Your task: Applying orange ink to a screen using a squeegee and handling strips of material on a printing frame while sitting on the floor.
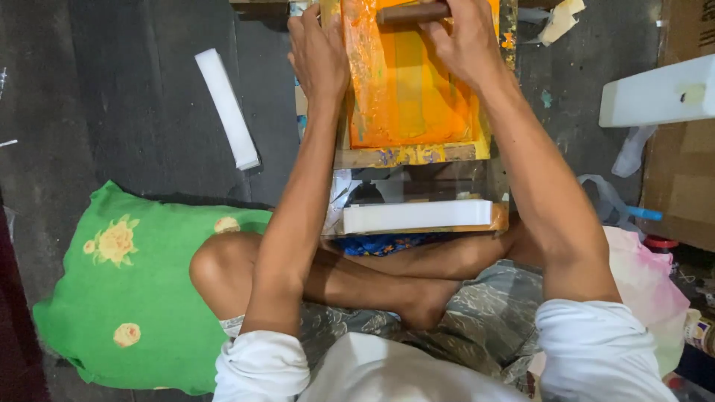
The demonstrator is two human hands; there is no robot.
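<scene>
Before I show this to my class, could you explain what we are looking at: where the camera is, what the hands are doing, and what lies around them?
There is no machine here, only a person sitting cross-legged on a dark floor. The single picture comes from a camera on their head, looking down at their own arms.

In front of them is a wooden frame with an orange screen stretched inside, smeared with paint. The left hand presses on the frame's left edge. The right hand grips a brown handle lying across the top of the screen.

Nearer the legs, a white foam block lies under the frame. Another white foam strip lies on the floor to the left, and a green cushion with yellow flowers sits beside the left knee.
</scene>
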